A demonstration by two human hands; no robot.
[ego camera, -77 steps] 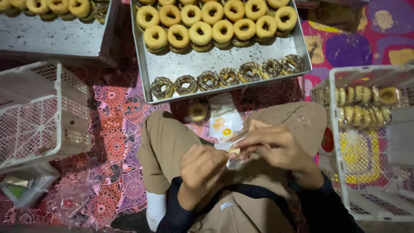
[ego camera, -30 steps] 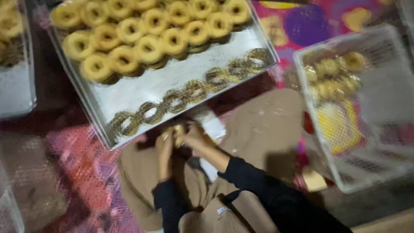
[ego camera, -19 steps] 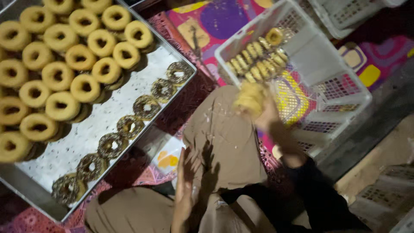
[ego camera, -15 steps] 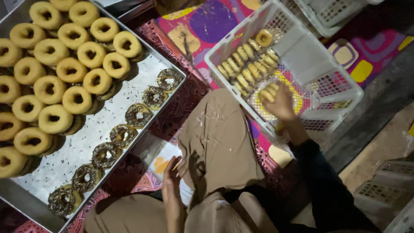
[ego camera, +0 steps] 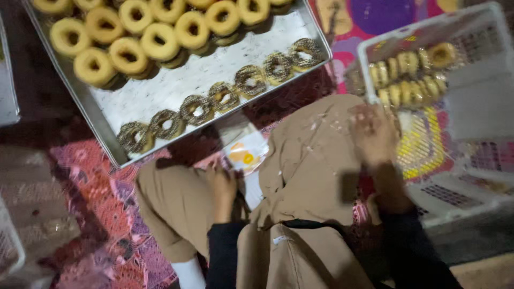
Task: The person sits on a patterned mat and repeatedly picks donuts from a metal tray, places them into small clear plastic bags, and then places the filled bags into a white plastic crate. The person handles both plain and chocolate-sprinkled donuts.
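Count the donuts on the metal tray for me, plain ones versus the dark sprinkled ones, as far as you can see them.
Plain yellow donuts on the metal tray: 10 in view, some cut off by the top edge
Dark sprinkled donuts: 7
Total: 17 in view

A white plastic lattice crate (ego camera: 471, 112) lay at the right, holding a row of pale ring doughnuts (ego camera: 409, 77) stood on edge at its far side. A small stack of clear printed wrappers (ego camera: 243, 155) lay flat between the knees.
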